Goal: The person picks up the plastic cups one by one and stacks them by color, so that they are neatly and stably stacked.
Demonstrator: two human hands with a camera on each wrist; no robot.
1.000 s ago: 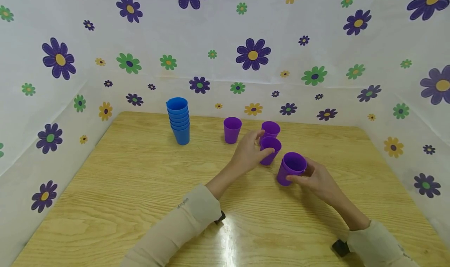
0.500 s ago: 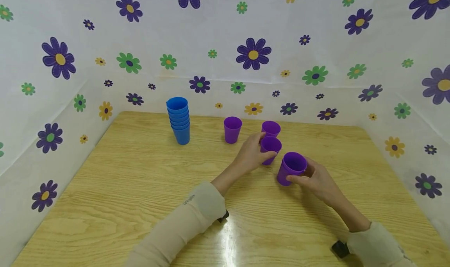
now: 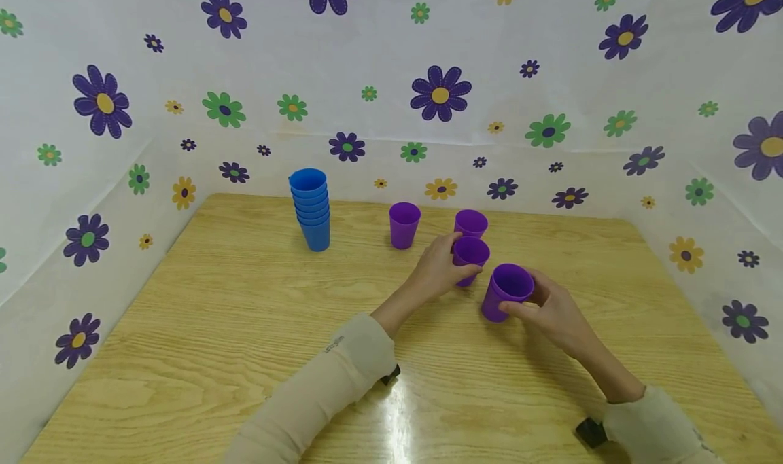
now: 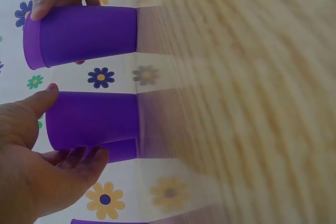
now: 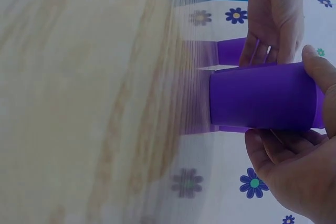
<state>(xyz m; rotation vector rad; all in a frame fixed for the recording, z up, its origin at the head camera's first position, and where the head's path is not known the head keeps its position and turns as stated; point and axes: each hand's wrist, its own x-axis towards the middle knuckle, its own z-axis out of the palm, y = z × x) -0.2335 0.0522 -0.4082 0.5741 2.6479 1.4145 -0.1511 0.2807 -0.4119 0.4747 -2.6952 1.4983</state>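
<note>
My left hand (image 3: 436,268) holds an upright purple cup (image 3: 470,255), thumb on the near side and fingers on the far side. In the left wrist view, the thumb lies at the rim of this cup (image 4: 92,119) and the fingertips curl against its wall. My right hand (image 3: 559,314) grips two nested purple cups (image 3: 498,301), standing upright to the right of the first cup; a second rim shows just below the top one. The right wrist view has thumb and fingers on opposite sides of the nested cups (image 5: 262,95).
Behind the left hand's cup stands another purple cup (image 3: 471,223), partly hidden. A further purple cup (image 3: 404,226) is left of it. A tall stack of blue cups (image 3: 314,212) stands at the back left of the wooden table (image 3: 245,301). Flowered cloth (image 3: 367,56) walls the back and sides.
My left hand has shifted slightly right around its purple cup, its thumb sliding along the near side. The right hand and the nested cups stay where they were.
</note>
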